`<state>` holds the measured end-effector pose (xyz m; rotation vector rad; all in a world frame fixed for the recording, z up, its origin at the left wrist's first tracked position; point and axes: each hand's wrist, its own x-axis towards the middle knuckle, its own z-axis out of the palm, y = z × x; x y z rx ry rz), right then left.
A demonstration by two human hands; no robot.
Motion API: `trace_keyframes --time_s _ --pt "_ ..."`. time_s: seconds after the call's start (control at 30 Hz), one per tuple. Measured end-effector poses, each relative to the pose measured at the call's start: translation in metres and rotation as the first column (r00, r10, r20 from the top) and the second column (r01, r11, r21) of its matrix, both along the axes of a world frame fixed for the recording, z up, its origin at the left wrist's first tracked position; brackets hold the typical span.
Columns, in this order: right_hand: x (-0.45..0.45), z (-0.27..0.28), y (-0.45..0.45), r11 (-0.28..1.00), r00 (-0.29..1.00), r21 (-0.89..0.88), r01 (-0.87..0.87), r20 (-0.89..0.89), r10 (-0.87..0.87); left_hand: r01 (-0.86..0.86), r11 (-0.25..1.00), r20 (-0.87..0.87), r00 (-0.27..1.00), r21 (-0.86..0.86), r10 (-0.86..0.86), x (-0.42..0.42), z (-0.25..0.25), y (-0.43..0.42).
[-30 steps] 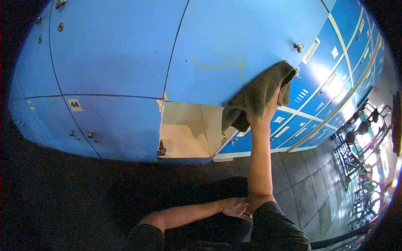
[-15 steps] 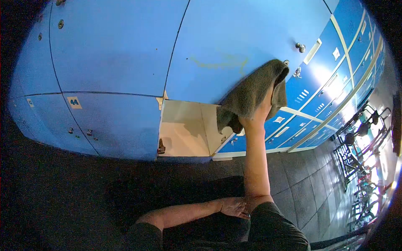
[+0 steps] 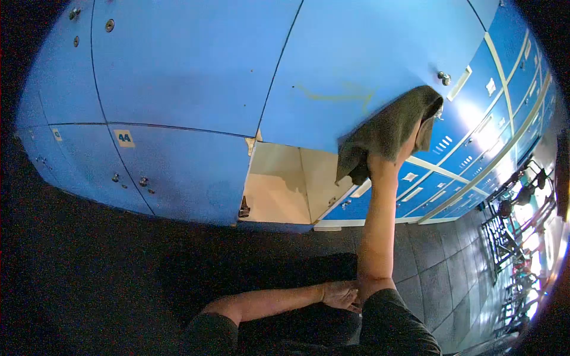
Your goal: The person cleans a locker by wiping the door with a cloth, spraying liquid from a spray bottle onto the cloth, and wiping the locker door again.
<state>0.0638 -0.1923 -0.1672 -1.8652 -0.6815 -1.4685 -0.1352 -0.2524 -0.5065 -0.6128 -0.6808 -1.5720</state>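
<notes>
My right hand is wrapped in a dark grey cloth and closed on it, most of its fingers hidden under the folds. The cloth lies against a large blue locker door, low near its right edge. A faint yellowish streak marks the door just left of the cloth. Down near my lap, by the right elbow, my left hand holds nothing visible, its fingers loosely stretched out. Below the door, an open locker compartment shows a pale interior.
A closed locker door labelled 44 is left of the open compartment. A metal knob sticks out above the cloth. More blue lockers run off to the right. Dark floor tiles lie below, with gym equipment at far right.
The view has shifted, so the lockers appear further right. My right hand and the cloth have slid slightly right along the door, covering the lock near its edge. My left hand stays by the elbow.
</notes>
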Motion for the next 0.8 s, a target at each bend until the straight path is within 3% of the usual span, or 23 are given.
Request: trace_keyframes --time_s 0.07,0.2,0.33,0.4,0.43,0.5,0.57,0.63,0.7,0.73,0.77,0.8 --pt "-0.007 -0.012 -0.003 0.999 0.999 -0.017 -0.045 -0.01 0.045 0.033 0.999 -0.031 0.999 0.036 -0.032 0.0 -0.019 -0.012" --pt "-0.011 -0.019 -0.029 0.983 0.977 -0.059 0.174 -0.118 -0.18 -0.075 0.991 0.073 0.995 0.114 0.067 -0.009 -0.02 -0.011" --pt "0.007 0.004 -0.04 0.968 0.979 -0.164 0.191 0.105 -0.175 -0.06 0.991 0.049 0.997 0.118 0.054 -0.007 -0.02 -0.014" --pt "0.0 0.017 -0.02 0.999 0.998 0.019 0.051 -0.025 -0.05 -0.002 0.992 -0.01 1.0 0.127 0.004 -0.008 -0.023 -0.015" --pt "-0.003 0.02 -0.011 0.993 0.996 0.118 -0.014 -0.082 0.023 0.059 0.99 -0.062 0.997 0.127 -0.051 -0.007 -0.029 -0.018" --pt "0.004 0.016 -0.009 1.0 0.999 -0.016 -0.015 0.03 0.016 0.3 0.949 -0.284 0.922 0.097 -0.263 -0.008 -0.05 -0.027" --pt "-0.003 0.008 0.003 0.999 0.997 0.018 -0.041 0.072 0.04 0.582 0.813 -0.528 0.691 0.002 -0.493 -0.007 -0.081 -0.039" --pt "-0.006 0.002 -0.006 0.985 0.991 -0.152 0.08 0.117 -0.062 0.763 0.646 -0.617 0.508 -0.001 -0.6 0.002 -0.108 -0.054" --pt "-0.009 -0.004 -0.019 0.923 0.961 -0.301 0.242 0.204 -0.186 0.562 0.805 -0.347 0.805 0.19 -0.481 0.007 -0.115 -0.072" --pt "-0.008 -0.007 -0.025 0.948 0.974 -0.259 0.186 0.175 -0.143 0.314 0.931 -0.172 0.944 0.188 -0.283 0.004 -0.097 -0.064" --pt "-0.003 -0.01 -0.03 0.967 0.983 -0.218 0.13 0.153 -0.097 0.045 0.99 0.004 0.999 0.131 -0.045 0.001 -0.06 -0.041" --pt "0.0 -0.008 -0.037 0.981 0.989 -0.178 0.075 0.138 -0.05 -0.217 0.976 0.16 0.964 0.021 0.211 -0.002 -0.029 -0.023"
